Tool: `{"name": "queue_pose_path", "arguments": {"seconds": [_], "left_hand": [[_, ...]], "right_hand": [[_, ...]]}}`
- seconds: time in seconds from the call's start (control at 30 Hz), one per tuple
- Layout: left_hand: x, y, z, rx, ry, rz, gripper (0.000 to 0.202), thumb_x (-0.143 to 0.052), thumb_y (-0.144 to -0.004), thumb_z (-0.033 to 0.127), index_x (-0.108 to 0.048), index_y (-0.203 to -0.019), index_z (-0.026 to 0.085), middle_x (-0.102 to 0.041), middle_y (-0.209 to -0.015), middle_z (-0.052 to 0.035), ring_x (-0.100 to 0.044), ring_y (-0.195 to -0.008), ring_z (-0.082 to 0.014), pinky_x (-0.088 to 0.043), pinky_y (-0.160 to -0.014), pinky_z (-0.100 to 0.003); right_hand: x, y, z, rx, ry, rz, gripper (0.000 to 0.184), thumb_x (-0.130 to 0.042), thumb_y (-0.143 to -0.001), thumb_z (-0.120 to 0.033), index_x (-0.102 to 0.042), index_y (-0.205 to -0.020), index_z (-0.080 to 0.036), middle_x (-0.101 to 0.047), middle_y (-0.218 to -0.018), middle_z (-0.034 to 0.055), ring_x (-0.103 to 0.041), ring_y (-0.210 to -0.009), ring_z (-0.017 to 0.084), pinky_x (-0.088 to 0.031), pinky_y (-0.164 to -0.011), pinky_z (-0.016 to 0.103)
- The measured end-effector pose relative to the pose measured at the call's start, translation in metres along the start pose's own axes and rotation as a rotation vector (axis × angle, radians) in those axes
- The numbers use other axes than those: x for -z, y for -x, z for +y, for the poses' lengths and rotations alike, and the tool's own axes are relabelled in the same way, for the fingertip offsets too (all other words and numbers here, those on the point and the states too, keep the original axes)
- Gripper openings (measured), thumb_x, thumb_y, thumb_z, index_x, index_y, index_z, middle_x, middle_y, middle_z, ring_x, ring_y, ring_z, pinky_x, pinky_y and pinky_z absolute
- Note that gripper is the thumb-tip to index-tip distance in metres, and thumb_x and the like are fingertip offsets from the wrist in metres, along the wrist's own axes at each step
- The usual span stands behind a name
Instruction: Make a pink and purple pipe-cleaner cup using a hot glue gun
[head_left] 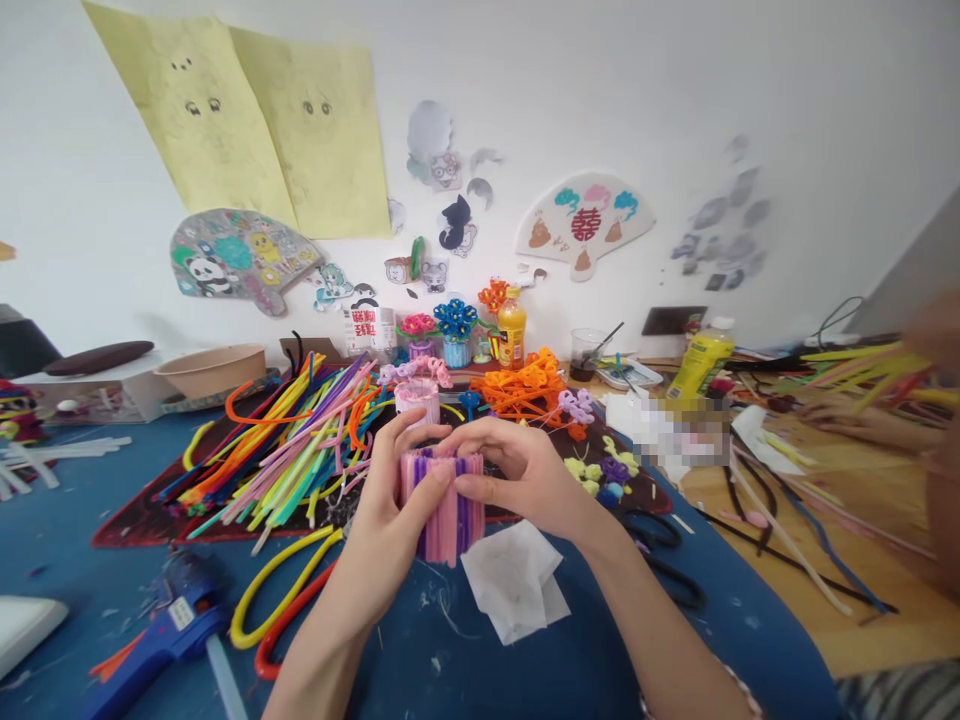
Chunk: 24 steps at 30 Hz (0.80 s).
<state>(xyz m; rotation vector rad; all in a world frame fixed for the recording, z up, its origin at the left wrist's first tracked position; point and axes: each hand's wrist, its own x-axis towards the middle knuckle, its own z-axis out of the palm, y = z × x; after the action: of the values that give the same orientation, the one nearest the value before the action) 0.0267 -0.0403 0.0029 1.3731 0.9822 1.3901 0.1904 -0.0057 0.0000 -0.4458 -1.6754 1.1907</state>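
My left hand (409, 490) is wrapped round the left side of a small upright cup (448, 535) made of pink and purple pipe cleaners, its thumb pressed on the front. From the right, my right hand (517, 470) pinches the cup's upper edge, with thumb and fingers close together. Part of the rim is hidden behind my fingers. Just below the cup lies white square paper (514, 580) on the blue mat (420, 670). Behind my left hand stands a pink pot (418, 397) with pink pipe cleaner flowers.
Loose coloured pipe cleaners (292, 450) lie back left. A blue glue gun (176, 625) and yellow and red scissor-like handles (281, 590) sit at left. Orange flowers (517, 385) and a juice bottle (512, 330) stand behind. At right, another person's hand (840, 415) reaches over the wooden table (847, 560).
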Motion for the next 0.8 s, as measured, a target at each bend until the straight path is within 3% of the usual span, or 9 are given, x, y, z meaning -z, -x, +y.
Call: {"name": "queue_pose_path", "arguments": {"seconds": [0.17, 0.47, 0.63, 0.8], "left_hand": [[0.0, 0.001, 0.005, 0.03, 0.066, -0.011, 0.053, -0.062, -0.088, 0.042, -0.044, -0.135, 0.026, -0.054, -0.138, -0.0075, -0.045, -0.134, -0.0273, -0.036, -0.11, -0.038], [0.004, -0.001, -0.001, -0.02, 0.019, -0.057, 0.055, -0.064, -0.088, 0.039, -0.041, -0.137, 0.029, -0.051, -0.141, -0.0069, -0.047, -0.132, -0.0258, -0.038, -0.109, -0.036], [0.001, 0.004, 0.005, 0.056, 0.093, 0.006, 0.056, -0.061, -0.088, 0.046, -0.043, -0.139, 0.029, -0.049, -0.144, -0.008, -0.044, -0.135, -0.0287, -0.04, -0.108, -0.04], [0.0, 0.012, 0.002, 0.04, 0.035, 0.004, 0.065, -0.068, -0.084, 0.04, -0.04, -0.141, 0.031, -0.044, -0.149, -0.0065, -0.045, -0.134, -0.0281, -0.044, -0.106, -0.036]], "right_hand": [[0.002, 0.0, 0.002, 0.008, -0.043, 0.003, 0.037, -0.076, -0.081, -0.028, -0.064, -0.116, -0.024, -0.068, -0.097, 0.0025, -0.064, -0.091, 0.016, -0.052, -0.086, 0.03], [0.001, 0.001, 0.002, 0.001, -0.028, 0.0, 0.036, -0.076, -0.082, -0.025, -0.064, -0.115, -0.023, -0.066, -0.095, 0.0025, -0.063, -0.093, 0.016, -0.051, -0.088, 0.03], [0.003, -0.001, 0.001, 0.008, -0.019, 0.043, 0.027, -0.075, -0.081, -0.028, -0.068, -0.107, -0.021, -0.069, -0.103, 0.0047, -0.065, -0.097, 0.018, -0.052, -0.089, 0.031], [0.005, -0.002, 0.002, 0.041, 0.01, 0.117, 0.021, -0.075, -0.08, -0.025, -0.07, -0.1, -0.021, -0.07, -0.105, 0.005, -0.065, -0.102, 0.02, -0.051, -0.095, 0.034]]}}
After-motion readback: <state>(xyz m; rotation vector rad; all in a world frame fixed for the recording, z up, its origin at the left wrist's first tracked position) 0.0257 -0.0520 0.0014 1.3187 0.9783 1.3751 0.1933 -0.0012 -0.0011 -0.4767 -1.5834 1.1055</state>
